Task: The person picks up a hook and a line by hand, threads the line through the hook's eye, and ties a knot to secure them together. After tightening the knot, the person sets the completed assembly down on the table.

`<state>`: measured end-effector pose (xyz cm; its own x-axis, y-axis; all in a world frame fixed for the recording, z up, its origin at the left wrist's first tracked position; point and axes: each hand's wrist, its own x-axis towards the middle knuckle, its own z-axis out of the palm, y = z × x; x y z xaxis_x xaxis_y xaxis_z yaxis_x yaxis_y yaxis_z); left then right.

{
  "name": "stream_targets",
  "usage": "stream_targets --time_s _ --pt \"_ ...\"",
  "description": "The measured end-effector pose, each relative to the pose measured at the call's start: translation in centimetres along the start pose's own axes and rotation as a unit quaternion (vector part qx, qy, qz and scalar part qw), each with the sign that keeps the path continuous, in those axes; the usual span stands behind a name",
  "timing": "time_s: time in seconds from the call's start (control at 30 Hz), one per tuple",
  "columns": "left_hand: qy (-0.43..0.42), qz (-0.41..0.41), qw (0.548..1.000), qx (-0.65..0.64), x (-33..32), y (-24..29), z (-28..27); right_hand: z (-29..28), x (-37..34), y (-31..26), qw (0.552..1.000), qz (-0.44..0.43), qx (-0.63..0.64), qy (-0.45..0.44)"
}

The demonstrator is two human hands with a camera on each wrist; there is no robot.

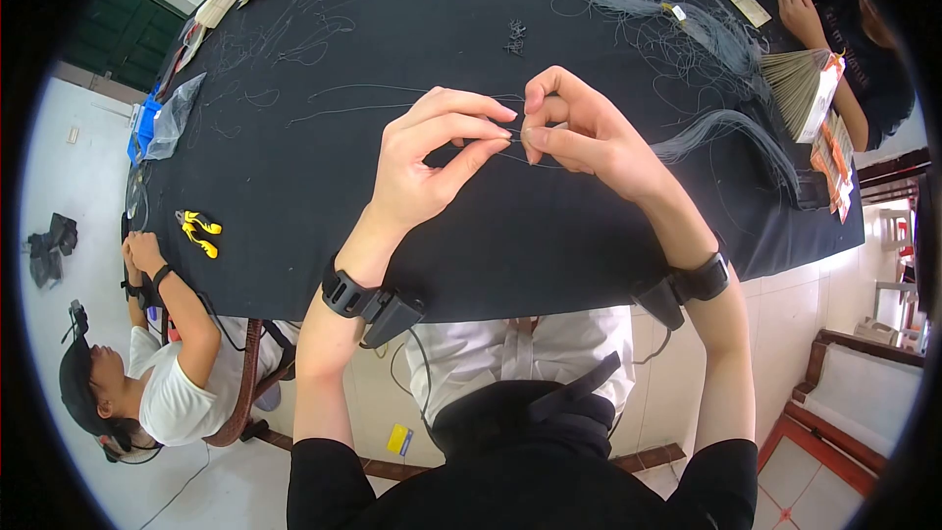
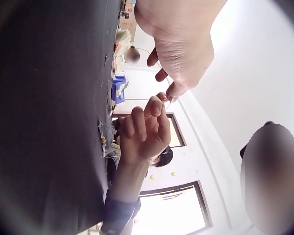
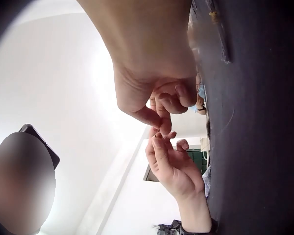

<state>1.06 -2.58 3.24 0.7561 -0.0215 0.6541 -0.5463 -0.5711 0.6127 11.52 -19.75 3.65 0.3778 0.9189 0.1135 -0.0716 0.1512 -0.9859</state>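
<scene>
Over the black cloth of the table [image 1: 471, 245], both hands meet in the head view. My left hand [image 1: 427, 147] pinches a thin grey line [image 1: 358, 108] between thumb and forefinger, its other fingers loosely bent. Close against it, the right hand [image 1: 594, 137] pinches the same line with thumb and forefinger. Loose strands trail leftward from the hands. In the left wrist view a short curve of line [image 2: 169, 104] shows where the fingertips come together. The right wrist view has the right hand [image 3: 152, 73] above the left hand [image 3: 174, 171], fingertips nearly touching; something tiny there is mostly hidden.
Small dark pieces [image 1: 514, 36] lie beyond the hands. Yellow-handled pliers [image 1: 200, 229] rest at the left. A tangled bundle of line [image 1: 706, 29], a straighter bundle [image 1: 736, 123] and fanned cards [image 1: 805, 88] occupy the right. Other people sit at both sides.
</scene>
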Motion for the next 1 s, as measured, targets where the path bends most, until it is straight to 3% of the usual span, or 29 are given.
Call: stream_targets --time_s 0.27,0.73,1.0 --pt "-0.004 0.035 0.999 0.037 0.11 0.06 0.0 -0.09 0.03 0.2 1.0 0.001 -0.003 -0.006" --pt "0.001 0.005 1.0 0.011 -0.09 0.04 0.17 -0.1 -0.06 -0.02 1.0 0.006 -0.009 -0.011" --pt "0.009 -0.025 1.0 0.016 -0.14 -0.04 0.08 0.3 0.09 0.11 0.996 -0.001 -0.091 0.021"
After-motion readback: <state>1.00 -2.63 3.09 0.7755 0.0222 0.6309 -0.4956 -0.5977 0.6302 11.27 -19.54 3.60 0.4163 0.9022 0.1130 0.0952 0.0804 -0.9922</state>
